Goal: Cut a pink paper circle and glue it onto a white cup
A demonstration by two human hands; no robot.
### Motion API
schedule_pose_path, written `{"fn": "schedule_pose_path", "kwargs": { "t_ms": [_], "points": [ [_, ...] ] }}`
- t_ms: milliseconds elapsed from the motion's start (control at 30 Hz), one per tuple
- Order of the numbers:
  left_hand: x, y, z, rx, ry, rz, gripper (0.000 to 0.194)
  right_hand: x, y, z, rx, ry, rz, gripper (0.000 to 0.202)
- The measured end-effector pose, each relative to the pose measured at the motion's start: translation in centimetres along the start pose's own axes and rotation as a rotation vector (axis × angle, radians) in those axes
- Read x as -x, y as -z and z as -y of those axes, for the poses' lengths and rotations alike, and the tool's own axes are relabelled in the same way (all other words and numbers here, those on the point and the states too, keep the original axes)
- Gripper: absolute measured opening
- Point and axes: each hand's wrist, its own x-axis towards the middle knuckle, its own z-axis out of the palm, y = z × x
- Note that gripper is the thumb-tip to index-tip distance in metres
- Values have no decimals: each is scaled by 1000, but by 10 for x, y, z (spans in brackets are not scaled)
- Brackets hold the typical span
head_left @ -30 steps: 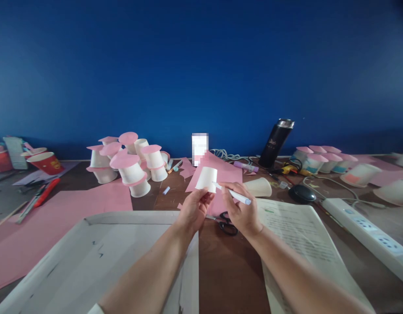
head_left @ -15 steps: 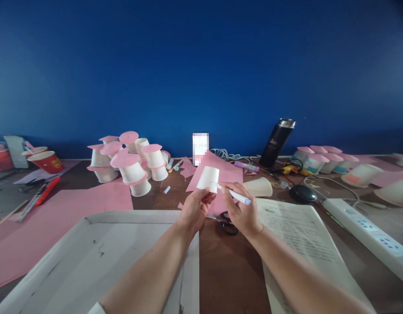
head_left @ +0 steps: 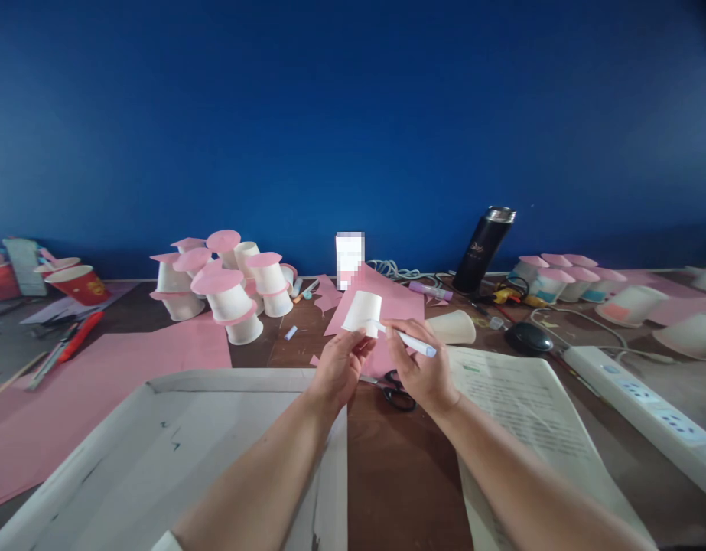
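Observation:
My left hand (head_left: 342, 365) is closed round the rim of a white paper cup (head_left: 362, 310), which is upside down and slightly tilted above the table. In my right hand (head_left: 424, 363) is a white marker pen (head_left: 417, 346) with a pale blue end. Its tip is at the lower right side of the cup; I cannot tell whether it touches. Under my hands lie pink paper (head_left: 404, 300) and black-handled scissors (head_left: 398, 398). Another paper cup (head_left: 456, 327) lies on its side just beyond my right hand.
At the left stand paper cups (head_left: 226, 302) stacked with pink paper discs. A white box lid (head_left: 215, 444) and a printed sheet (head_left: 513, 413) lie in front. To the right are a dark flask (head_left: 482, 252), a mouse (head_left: 528, 338), a power strip (head_left: 639, 398) and more cups (head_left: 551, 285).
Both hands keep almost the same pose on the cup and the marker pen. The whole view has shifted very slightly; nothing is taken up or let go.

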Motion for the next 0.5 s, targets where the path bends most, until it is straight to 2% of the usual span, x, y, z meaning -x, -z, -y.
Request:
{"fn": "schedule_pose_path", "kwargs": {
  "t_ms": [500],
  "points": [
    [1,-1,-1,-4,0,-10,11,2,-1,0,-5,-12,15,17]
  ]
}}
